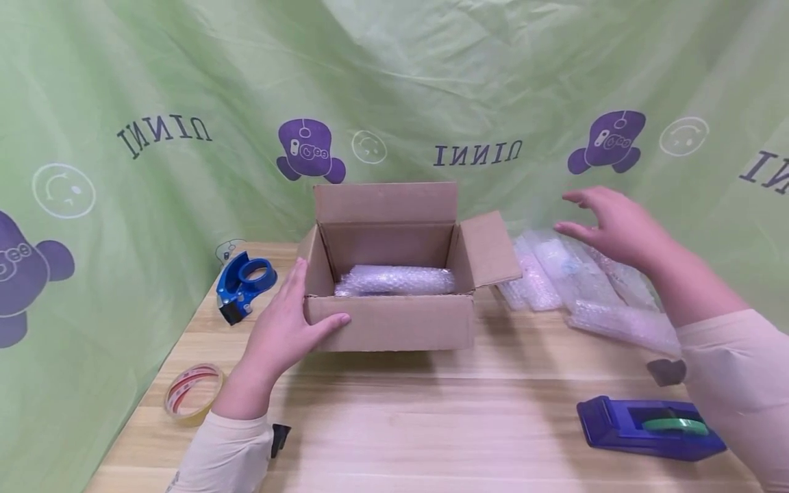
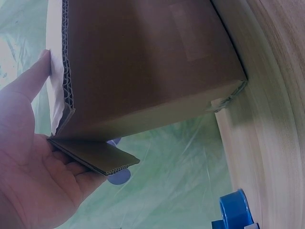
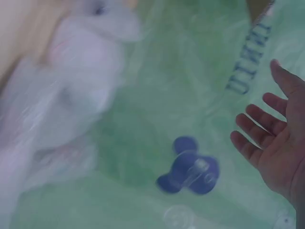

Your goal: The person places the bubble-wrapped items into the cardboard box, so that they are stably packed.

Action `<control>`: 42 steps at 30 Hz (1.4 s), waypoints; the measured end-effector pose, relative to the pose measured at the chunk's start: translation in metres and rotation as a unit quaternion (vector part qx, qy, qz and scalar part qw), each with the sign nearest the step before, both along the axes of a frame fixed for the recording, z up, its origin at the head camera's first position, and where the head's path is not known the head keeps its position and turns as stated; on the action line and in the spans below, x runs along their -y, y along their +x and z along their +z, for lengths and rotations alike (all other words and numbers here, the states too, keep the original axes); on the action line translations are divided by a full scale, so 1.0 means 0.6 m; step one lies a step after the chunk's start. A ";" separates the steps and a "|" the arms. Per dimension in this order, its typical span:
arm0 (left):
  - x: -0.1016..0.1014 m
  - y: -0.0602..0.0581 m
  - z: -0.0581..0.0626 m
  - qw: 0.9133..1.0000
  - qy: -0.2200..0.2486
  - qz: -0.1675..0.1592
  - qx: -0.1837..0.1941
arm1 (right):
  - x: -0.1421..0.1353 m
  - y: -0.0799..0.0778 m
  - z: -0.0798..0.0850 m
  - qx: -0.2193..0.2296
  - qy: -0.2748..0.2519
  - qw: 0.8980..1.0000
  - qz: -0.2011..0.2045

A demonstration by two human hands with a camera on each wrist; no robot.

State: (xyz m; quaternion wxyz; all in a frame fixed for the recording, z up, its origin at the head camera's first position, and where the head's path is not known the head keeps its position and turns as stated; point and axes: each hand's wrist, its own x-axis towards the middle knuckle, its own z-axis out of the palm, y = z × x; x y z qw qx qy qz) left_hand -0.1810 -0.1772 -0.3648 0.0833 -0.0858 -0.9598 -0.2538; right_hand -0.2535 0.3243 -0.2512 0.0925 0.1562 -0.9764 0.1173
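Observation:
A cardboard box [image 1: 394, 325] stands with its top uncovered, a bubble-wrapped bundle [image 1: 401, 279] lying inside. My left hand [image 1: 286, 322] grips its near left corner, thumb on the front panel and fingers along the left side. In the left wrist view those fingers lie against a folded-out flap [image 2: 97, 155] of the box. Raised to the right of the box, my right hand [image 1: 610, 222] holds nothing, its fingers and thumb spread apart. Below it are several bubble-wrap pieces [image 1: 567, 270] on the table. The right wrist view shows the same hand with its palm bare [image 3: 281, 152].
A blue tape dispenser [image 1: 243, 284] sits left of the box, and a clear tape roll [image 1: 194, 394] lies nearer on the wooden table [image 1: 419, 424]. At the near right is a dark blue desk dispenser [image 1: 647, 431] with green tape. A green printed curtain [image 1: 394, 82] hangs behind.

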 end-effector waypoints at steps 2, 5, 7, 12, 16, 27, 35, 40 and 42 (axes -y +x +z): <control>0.000 0.000 0.000 1.000 -0.001 0.000 -0.001 | -0.023 0.004 -0.013 0.021 0.017 1.000 -0.002; 0.000 0.000 -0.001 1.000 0.000 0.000 -0.002 | -0.058 0.009 -0.035 0.050 0.039 0.998 -0.007; 0.000 0.001 -0.001 1.000 0.001 0.000 -0.003 | -0.079 0.012 -0.051 0.072 0.048 0.996 -0.010; 0.000 0.002 -0.001 1.000 0.002 0.000 -0.001 | -0.126 0.022 -0.095 0.124 0.067 0.990 -0.014; 0.001 0.003 -0.001 1.000 0.003 0.001 0.000 | -0.154 0.032 -0.131 0.157 0.071 0.985 -0.016; 0.002 0.003 0.003 1.000 0.002 0.001 0.003 | -0.201 0.062 -0.187 0.242 0.062 0.968 -0.026; 0.001 0.001 0.005 1.000 -0.001 0.000 0.002 | -0.204 0.064 -0.211 0.222 0.070 0.972 0.004; 0.000 0.001 0.005 1.000 0.001 -0.002 0.002 | -0.210 0.060 -0.229 0.211 0.069 0.975 0.012; 0.000 0.002 0.005 1.000 0.000 -0.001 0.003 | -0.211 0.060 -0.232 0.212 0.067 0.975 0.012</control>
